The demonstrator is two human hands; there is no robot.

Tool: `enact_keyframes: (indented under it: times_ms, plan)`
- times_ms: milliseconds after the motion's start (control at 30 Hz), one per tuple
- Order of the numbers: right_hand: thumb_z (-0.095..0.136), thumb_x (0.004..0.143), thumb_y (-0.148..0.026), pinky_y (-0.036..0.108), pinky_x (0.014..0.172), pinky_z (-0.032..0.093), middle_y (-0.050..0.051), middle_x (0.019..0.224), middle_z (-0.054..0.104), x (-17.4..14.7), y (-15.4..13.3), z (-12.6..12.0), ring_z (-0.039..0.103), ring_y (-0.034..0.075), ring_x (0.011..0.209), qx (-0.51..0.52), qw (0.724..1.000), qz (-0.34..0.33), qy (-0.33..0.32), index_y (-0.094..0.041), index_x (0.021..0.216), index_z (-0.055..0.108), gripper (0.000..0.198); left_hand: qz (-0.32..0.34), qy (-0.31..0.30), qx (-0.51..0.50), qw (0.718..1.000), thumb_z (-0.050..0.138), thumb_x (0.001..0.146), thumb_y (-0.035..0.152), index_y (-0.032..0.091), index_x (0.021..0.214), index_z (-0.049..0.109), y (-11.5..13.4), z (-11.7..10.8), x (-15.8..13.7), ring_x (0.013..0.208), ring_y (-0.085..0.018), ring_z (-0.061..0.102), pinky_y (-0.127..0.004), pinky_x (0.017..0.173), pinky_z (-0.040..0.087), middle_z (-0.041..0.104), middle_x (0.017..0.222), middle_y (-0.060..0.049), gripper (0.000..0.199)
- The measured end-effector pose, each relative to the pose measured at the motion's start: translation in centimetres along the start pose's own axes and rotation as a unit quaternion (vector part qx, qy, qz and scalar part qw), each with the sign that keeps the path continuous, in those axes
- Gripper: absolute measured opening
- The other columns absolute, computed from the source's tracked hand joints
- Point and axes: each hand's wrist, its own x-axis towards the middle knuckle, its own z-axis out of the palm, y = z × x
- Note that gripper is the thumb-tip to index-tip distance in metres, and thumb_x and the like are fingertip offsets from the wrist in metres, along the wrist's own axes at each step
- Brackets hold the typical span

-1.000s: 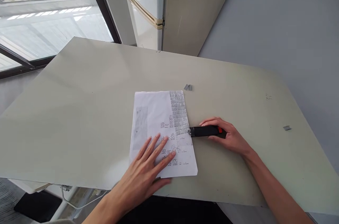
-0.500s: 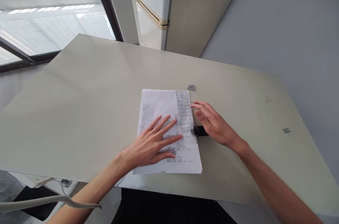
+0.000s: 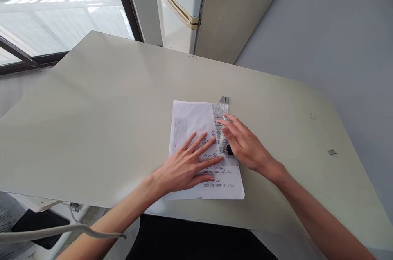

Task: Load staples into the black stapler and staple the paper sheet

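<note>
A sheet of printed paper (image 3: 192, 114), or a thin stack, lies on the table. Dense rows of staples (image 3: 220, 113) fill a band along its upper right edge. My left hand (image 3: 192, 166) rests flat on the paper with its fingers spread. A black stapler (image 3: 229, 150) sits at the paper's right edge, its front end over the sheet just below the staple rows. My right hand (image 3: 245, 143) lies over the stapler with fingers stretched out and the palm above its body. Most of the stapler is hidden beneath that hand.
Short staple strips (image 3: 224, 99) lie just past the paper's top right corner. Another strip (image 3: 332, 152) is far right on the pale table (image 3: 123, 129). A fridge (image 3: 181, 10) stands behind, and a grey cable (image 3: 61, 231) crosses at lower left.
The paper and my left hand have shifted to the right together. My right hand now covers more of the stapler, and its fingertips reach over the paper's edge. The view has tilted slightly.
</note>
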Motion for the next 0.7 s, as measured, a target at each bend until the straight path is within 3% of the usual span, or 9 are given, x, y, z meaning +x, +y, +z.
enact_keyframes:
  times_ms: [700]
  plan:
    - [0.025, 0.110, -0.062, 0.062, 0.116, 0.048, 0.003, 0.169, 0.042, 0.08, 0.29, 0.47, 0.053, 0.036, 0.146, -0.039, 0.999, 0.004, -0.007, -0.038, 0.150, 0.056, 0.056, -0.001, 0.027, 0.002, 1.000, 0.056, 0.106, 0.054, 0.037, 0.167, 0.033, 0.42, 0.82, 0.46, 0.163, -0.037, 0.010, -0.061, 0.132, 0.016, 0.010, 0.178, -0.003, 0.067]
